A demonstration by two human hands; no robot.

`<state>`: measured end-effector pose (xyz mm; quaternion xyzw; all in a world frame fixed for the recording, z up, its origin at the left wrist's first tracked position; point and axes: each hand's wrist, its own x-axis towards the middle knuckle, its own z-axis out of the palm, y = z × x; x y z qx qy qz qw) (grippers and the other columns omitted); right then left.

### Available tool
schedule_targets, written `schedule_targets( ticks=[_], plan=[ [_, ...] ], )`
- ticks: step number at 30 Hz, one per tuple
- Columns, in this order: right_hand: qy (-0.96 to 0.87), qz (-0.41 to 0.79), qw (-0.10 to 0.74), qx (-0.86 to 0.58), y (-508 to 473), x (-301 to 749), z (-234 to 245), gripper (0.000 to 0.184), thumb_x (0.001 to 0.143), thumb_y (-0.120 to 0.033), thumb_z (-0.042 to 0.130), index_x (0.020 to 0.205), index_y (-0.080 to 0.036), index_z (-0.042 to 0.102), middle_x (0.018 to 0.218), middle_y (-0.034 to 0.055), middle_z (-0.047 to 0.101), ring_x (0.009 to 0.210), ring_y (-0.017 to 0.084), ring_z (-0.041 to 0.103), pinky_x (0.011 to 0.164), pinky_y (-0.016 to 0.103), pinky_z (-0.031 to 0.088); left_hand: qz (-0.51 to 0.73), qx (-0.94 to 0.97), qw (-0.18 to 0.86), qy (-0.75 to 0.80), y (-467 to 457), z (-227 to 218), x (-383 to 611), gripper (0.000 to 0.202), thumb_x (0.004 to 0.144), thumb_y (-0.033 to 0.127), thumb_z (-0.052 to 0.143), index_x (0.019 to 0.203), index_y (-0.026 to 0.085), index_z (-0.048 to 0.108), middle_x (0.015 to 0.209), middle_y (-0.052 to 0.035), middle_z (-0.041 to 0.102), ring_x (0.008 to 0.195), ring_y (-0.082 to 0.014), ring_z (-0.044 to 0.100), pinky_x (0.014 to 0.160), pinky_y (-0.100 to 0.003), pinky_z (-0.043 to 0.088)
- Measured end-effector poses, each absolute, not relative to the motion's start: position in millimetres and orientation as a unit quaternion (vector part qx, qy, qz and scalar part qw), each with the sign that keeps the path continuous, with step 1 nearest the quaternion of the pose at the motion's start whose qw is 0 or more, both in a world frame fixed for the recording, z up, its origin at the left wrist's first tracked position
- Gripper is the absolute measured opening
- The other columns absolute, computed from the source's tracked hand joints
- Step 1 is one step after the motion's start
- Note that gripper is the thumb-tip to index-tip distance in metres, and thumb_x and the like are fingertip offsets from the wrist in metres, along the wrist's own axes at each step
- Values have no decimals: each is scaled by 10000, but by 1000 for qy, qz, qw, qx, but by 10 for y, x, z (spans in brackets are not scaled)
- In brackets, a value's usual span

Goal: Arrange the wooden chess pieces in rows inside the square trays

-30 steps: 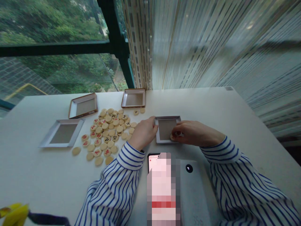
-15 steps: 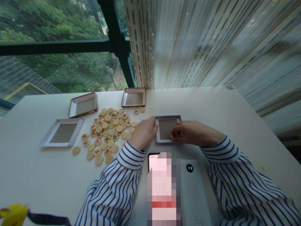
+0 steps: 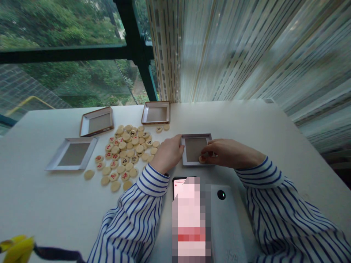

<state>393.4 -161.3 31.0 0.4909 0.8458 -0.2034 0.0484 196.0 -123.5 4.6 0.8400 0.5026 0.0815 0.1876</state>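
Note:
A shallow open cardboard box (image 3: 185,160) with a grey inside lies on the table in front of me. My left hand (image 3: 168,151) grips its left edge, thumb at the inner rim and the other fingers largely hidden. Over the box's right side, my right hand (image 3: 223,152) has thumb and fingers closed on a round xiangqi piece (image 3: 202,159) at the near right corner. Red marking shows on that piece. Left of my left hand, a pile of xiangqi pieces (image 3: 124,146) is spread out, some with red or black characters, others plain side up.
A box (image 3: 155,103) stands behind the pile, with two stray pieces (image 3: 159,129) near it. Another box (image 3: 82,124) and a white box part (image 3: 56,155) lie at left. Nearer me are a phone (image 3: 184,180) and a white power bank (image 3: 226,219). Windows and a curtain border the table (image 3: 246,117).
My right hand has shifted slightly right, and more of the piece in the box's corner shows. My left hand keeps its place at the left edge.

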Motion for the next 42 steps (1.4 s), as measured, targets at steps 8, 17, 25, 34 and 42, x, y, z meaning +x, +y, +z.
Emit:
schedule_targets(
  ticks=[8, 17, 25, 34, 42],
  plan=[
    [852, -189, 45, 486, -1580, 3940, 252, 244, 805, -345, 458, 858, -248, 676, 785, 27, 648, 680, 136, 560, 575, 232, 348, 77, 833, 203, 510, -1242, 72, 1965, 361, 823, 263, 423, 1167, 174, 488, 888, -83, 661, 820, -197, 607, 694, -278, 428],
    [852, -182, 43, 489, -1559, 3960, 188, 258, 814, -346, 440, 819, -230, 670, 788, 27, 655, 694, 144, 563, 573, 243, 335, 86, 835, 196, 507, -1234, 38, 1952, 372, 823, 281, 419, 1176, 181, 479, 909, -89, 659, 819, -207, 609, 686, -288, 438],
    [855, -185, 41, 482, -1558, 3943, 200, 227, 808, -309, 451, 821, -234, 665, 785, 18, 652, 702, 141, 562, 580, 237, 340, 85, 835, 198, 506, -1236, 42, 1955, 374, 822, 266, 419, 1182, 179, 473, 885, -82, 663, 817, -199, 610, 704, -288, 437],
    [852, -189, 49, 486, -1556, 3937, 195, 213, 802, -312, 462, 792, -233, 660, 768, 15, 653, 690, 135, 563, 586, 229, 343, 86, 836, 195, 505, -1238, 49, 1959, 365, 824, 268, 417, 1174, 182, 475, 889, -78, 662, 803, -190, 612, 668, -271, 437],
    [852, -186, 61, 486, -1565, 3929, 198, 211, 799, -314, 468, 795, -237, 664, 782, 19, 660, 713, 141, 575, 604, 230, 359, 86, 838, 191, 503, -1232, 48, 1955, 363, 823, 276, 421, 1170, 187, 479, 897, -73, 663, 808, -196, 610, 682, -284, 442]
  ],
)
